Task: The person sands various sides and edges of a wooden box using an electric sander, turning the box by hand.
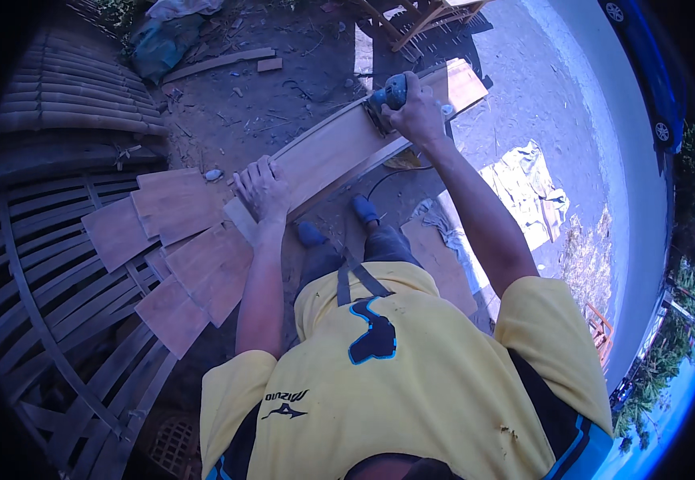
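Note:
A long wooden board (327, 154) lies slantwise in front of me, from lower left to upper right, on a raised wooden support. My right hand (418, 112) is wrapped round the dark teal body of a power sander (387, 102), which sits on the board toward its far right part. At the board's near left end is my left hand (263, 189), its fingers bent over the board's far edge and its thumb hidden. A dark cord (387, 178) curves below the board near my feet.
Several flat wooden pieces (175, 204) lie on a slatted bamboo surface (51, 272) at left. Offcuts (219, 64) are on the dirt ground beyond. A wooden frame (423, 28) stands at the top. Pale cloth (527, 192) lies at right; a blue car (643, 68) is farther off.

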Demonstrator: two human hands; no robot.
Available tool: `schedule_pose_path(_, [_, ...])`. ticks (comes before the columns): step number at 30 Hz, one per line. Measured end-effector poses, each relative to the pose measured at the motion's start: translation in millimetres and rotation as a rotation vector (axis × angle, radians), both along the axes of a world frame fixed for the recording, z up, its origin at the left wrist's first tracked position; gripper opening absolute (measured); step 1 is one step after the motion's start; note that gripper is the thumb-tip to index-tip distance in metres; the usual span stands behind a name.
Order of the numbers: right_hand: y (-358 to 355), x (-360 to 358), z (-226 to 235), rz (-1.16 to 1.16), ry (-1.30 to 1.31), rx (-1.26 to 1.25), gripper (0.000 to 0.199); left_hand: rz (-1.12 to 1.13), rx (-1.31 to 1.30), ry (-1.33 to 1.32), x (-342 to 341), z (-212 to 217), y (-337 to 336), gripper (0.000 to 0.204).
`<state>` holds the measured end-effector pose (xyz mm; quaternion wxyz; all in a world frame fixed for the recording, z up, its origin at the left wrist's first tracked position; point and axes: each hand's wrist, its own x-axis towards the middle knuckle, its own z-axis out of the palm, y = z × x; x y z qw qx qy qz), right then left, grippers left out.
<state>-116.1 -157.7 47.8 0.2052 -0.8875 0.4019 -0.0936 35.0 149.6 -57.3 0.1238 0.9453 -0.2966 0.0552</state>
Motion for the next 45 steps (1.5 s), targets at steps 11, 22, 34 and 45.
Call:
schedule_pose_path(11, [-1,-15,-9,-0.017,0.098,-0.016,0.088,0.021,-0.056,0.060,0,3,2,0.027])
schedule_pose_path(22, [-2,-16,-8,-0.026,0.051,-0.072,0.085,0.009,-0.113,0.078,1,0,4,0.028])
schedule_pose_path(34, [-48,46,-11,-0.108,-0.012,0.003,0.085,0.015,-0.097,0.053,1,-5,1,0.025])
schedule_pose_path(45, [-57,31,-20,-0.078,-0.058,-0.036,0.085,0.019,-0.080,0.073,0,2,2,0.028])
